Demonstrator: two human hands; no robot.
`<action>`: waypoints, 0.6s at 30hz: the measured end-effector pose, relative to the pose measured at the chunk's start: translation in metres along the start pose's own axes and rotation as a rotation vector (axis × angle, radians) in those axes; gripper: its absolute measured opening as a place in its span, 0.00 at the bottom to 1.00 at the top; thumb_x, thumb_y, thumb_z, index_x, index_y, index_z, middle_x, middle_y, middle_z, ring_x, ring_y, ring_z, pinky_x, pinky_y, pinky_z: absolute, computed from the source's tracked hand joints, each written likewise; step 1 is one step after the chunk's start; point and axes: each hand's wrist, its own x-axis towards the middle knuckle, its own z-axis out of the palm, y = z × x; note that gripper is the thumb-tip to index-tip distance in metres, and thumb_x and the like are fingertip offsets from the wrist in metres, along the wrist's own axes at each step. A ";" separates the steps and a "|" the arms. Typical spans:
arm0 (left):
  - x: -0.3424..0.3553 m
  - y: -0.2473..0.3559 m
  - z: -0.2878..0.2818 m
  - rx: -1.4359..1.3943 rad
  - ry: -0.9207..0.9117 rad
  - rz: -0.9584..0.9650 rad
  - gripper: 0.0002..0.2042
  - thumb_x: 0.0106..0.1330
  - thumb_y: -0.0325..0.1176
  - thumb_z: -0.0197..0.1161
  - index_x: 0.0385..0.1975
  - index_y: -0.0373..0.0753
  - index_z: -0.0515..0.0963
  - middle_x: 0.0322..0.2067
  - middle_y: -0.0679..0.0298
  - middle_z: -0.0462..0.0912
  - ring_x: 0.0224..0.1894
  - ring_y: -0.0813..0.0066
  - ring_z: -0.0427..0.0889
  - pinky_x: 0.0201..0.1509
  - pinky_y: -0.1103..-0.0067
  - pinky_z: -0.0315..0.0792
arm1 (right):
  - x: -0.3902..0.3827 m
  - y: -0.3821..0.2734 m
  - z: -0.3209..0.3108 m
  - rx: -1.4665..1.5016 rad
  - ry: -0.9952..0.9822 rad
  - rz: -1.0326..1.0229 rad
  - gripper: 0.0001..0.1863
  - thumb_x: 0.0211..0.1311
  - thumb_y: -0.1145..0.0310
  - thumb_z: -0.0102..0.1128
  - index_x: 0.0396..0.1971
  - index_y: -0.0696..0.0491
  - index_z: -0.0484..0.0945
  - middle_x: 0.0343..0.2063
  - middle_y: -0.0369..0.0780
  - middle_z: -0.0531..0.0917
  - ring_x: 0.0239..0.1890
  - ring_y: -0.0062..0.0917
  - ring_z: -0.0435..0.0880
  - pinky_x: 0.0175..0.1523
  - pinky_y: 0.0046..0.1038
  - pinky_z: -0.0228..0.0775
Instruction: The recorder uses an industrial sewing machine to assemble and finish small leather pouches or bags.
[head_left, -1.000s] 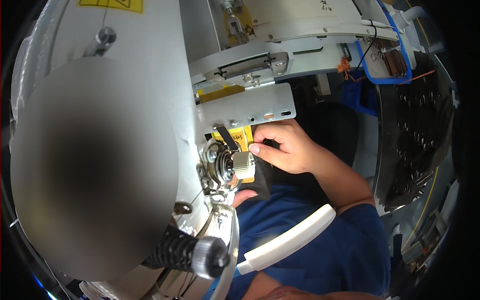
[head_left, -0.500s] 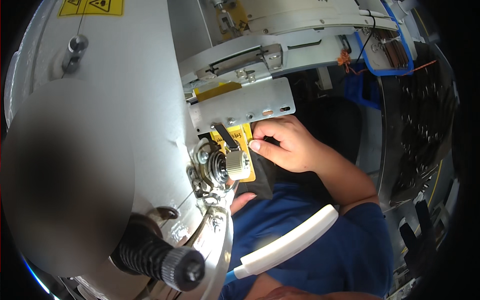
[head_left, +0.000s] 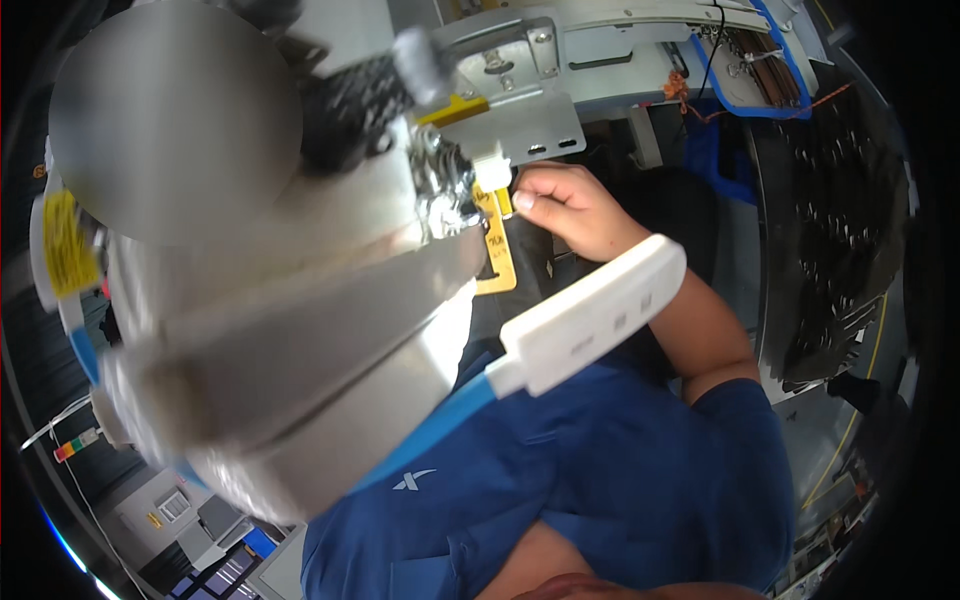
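My right hand (head_left: 580, 208) has thumb and bent forefinger closed in a pinch on the edge of a yellow template plate (head_left: 500, 262) with handwriting on it. The plate lies beside the metal clamp parts (head_left: 447, 185) of a large pale machine head (head_left: 300, 340), which looks like a sewing machine and is partly smeared by motion. A white knob (head_left: 491, 166) covers the plate's upper end. Dark material (head_left: 525, 285) shows beneath and beside the plate. My left hand is out of sight, with the machine head covering that side.
A white lamp (head_left: 600, 315) on a blue stem crosses in front of my blue shirt. A slotted metal plate (head_left: 535, 125) juts out above my right hand. At the right are a blue-rimmed tray (head_left: 735, 95) with brown pieces and a rack of dark pieces (head_left: 835, 220).
The view has shifted, so the machine head and lamp appear turned and higher. Fingers of my left hand, visible before below the plate, are now hidden. My right hand keeps its pinch.
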 end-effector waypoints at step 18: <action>-0.039 -0.076 0.015 -1.738 -0.459 0.528 0.46 0.65 0.73 0.50 0.69 0.36 0.67 0.71 0.52 0.64 0.73 0.54 0.62 0.74 0.55 0.58 | -0.132 -0.023 0.048 0.458 0.081 0.262 0.28 0.71 0.48 0.58 0.54 0.59 0.79 0.53 0.45 0.83 0.56 0.32 0.82 0.62 0.39 0.73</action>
